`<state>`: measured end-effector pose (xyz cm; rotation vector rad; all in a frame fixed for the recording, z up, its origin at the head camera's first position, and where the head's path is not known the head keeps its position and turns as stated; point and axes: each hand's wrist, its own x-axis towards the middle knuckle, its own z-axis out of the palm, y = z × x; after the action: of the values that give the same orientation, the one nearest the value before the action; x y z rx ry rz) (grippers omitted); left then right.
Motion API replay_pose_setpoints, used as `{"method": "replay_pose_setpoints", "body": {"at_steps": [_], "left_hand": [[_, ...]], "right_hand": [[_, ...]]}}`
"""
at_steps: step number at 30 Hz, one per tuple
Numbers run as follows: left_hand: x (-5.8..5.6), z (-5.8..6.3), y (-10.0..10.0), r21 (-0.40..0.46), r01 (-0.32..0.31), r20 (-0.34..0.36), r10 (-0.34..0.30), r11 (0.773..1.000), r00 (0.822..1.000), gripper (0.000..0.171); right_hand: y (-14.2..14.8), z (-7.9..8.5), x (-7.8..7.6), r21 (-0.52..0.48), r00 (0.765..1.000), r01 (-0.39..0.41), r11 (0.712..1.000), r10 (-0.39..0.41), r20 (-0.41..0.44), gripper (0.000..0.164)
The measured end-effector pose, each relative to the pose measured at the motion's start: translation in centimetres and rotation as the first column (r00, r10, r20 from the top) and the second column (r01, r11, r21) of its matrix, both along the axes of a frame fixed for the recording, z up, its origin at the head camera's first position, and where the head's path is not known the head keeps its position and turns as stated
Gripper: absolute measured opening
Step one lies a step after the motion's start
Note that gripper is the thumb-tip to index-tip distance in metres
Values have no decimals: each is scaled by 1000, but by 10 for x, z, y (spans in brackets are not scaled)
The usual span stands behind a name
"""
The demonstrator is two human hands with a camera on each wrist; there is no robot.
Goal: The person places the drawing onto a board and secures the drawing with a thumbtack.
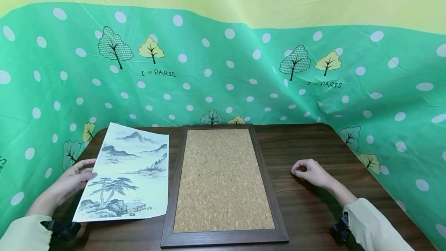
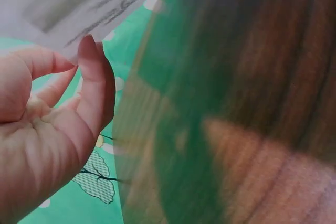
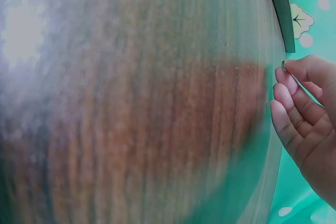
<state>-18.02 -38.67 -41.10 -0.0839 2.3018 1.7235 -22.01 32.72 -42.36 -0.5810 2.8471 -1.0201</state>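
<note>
Left hand (image 1: pixel 71 179) pinches the ink-landscape sheet (image 1: pixel 144 164) by its left edge; right hand (image 1: pixel 311 172) has thumb and forefinger closed on a tiny shiny object (image 3: pixel 284 65), too small to identify; the sheet sits left of the corkboard (image 1: pixel 223 181), over the worktop (image 1: pixel 299 142), its long axis running away from the person, roughly like the board's; the right hand is across the board; whether sheet and frame touch is unclear; the left wrist view cuts the sheet off.
</note>
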Motion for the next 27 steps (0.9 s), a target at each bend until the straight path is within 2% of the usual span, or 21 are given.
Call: {"method": "replay_pose_setpoints", "body": {"at_steps": [3,7,12,16,20,22,27], "left_hand": [[-1,5,-5,113,3,-15,-2,994,1000,40],[-2,12,-9,231,21,-56,-9,973,998,38],[-4,21,-9,321,58,-115,-22,945,993,38],[-4,28,-3,357,64,-134,-16,932,991,39],[-6,31,12,372,61,-136,-10,926,991,39],[-8,32,23,382,60,-124,-13,922,992,40],[-15,30,61,340,63,-83,-37,938,996,43]], "right_hand": [[-3,7,4,-5,1000,-1,1000,1,14,4],[-9,18,10,-30,999,-12,999,13,30,5],[-3,13,7,-17,999,-6,1000,6,32,6],[1,6,3,-37,999,-6,999,7,38,7],[2,4,1,-48,999,-12,999,14,36,7],[3,4,0,-49,999,-14,999,16,36,6],[5,2,-3,-49,999,-18,999,20,27,6]]}}
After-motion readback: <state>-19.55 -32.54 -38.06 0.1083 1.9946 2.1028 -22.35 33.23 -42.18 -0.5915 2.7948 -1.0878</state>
